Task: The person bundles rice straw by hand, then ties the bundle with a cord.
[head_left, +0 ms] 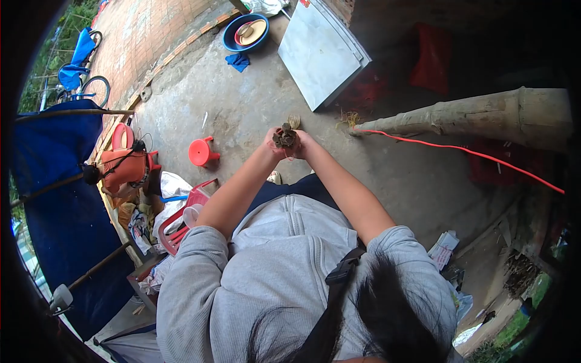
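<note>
Both arms reach forward, and my hands meet in front of my waist. Between them is a bundle of dark brown, rough-edged pieces like strips of bark (284, 137), seen end-on. My left hand (273, 144) wraps its left side, and my right hand (299, 146) closes around it from the right. Just beyond the bundle, a pale, bristly tuft (294, 121) shows near my right fingertips. The undersides of the fingers are hidden.
Left of my hands stands a red plastic stool (202, 152). A person in an orange top (120, 169) bends near a blue tarp (60, 224). Ahead are a blue basin (227, 37) and grey panels (318, 51). A bamboo pole (460, 115) and red cable (478, 152) lie right.
</note>
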Motion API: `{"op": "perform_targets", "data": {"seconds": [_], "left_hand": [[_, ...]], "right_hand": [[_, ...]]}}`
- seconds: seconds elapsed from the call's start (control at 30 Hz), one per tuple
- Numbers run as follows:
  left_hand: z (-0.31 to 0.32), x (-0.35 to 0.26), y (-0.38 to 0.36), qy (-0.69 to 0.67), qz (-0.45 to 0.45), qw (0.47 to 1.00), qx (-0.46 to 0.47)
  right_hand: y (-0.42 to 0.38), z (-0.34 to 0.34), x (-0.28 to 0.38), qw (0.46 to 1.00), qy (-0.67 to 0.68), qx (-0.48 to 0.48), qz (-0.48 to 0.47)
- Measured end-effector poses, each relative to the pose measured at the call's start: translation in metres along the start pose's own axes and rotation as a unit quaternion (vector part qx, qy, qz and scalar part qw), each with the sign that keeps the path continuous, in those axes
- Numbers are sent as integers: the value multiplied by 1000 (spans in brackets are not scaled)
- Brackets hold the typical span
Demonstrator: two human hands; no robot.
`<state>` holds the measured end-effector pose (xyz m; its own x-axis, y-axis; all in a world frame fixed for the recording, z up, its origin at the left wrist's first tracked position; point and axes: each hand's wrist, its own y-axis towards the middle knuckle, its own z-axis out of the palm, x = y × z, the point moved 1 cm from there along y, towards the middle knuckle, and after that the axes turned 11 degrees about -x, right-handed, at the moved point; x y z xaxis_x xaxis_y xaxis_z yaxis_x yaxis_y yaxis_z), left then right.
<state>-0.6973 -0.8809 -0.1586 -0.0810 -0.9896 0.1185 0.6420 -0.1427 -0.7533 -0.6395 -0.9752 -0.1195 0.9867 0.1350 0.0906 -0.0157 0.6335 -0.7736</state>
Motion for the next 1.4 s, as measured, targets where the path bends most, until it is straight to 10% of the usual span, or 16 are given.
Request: {"op": "perform_targets", "data": {"seconds": [0.1, 0.37, 0.43, 0.57, 0.7, 0.83, 1.0, 1.13, 1.23, 1.4], "left_hand": [[65, 53, -23, 8, 96, 978, -185], [63, 84, 85, 60, -107, 992, -28], [65, 88, 113, 92, -141, 984, 56], [57, 88, 121, 93, -175, 979, 58], [34, 49, 44, 183, -122, 975, -33], [11, 17, -36, 192, -78, 974, -96], [1, -9, -77, -21, -80, 993, -86], [-32, -17, -38, 6, 29, 997, -75], [10, 10, -40, 147, 17, 960, -237], [23, 49, 21, 185, -47, 965, -182]], "right_hand": [[10, -16, 3, 1000, 3, 6, -6], [56, -170, 61, 980, 70, -98, -159], [52, -197, 77, 923, 93, -277, -250], [13, -160, 69, 900, 87, -330, -270], [20, -95, 20, 915, 11, -316, -251], [47, -52, -14, 975, 67, -209, -22], [64, -2, -25, 992, -16, -115, 55], [122, -27, -34, 990, -93, -88, 62], [100, -41, -28, 993, -66, -96, 21], [39, -64, 1, 981, 28, -170, -84]]}}
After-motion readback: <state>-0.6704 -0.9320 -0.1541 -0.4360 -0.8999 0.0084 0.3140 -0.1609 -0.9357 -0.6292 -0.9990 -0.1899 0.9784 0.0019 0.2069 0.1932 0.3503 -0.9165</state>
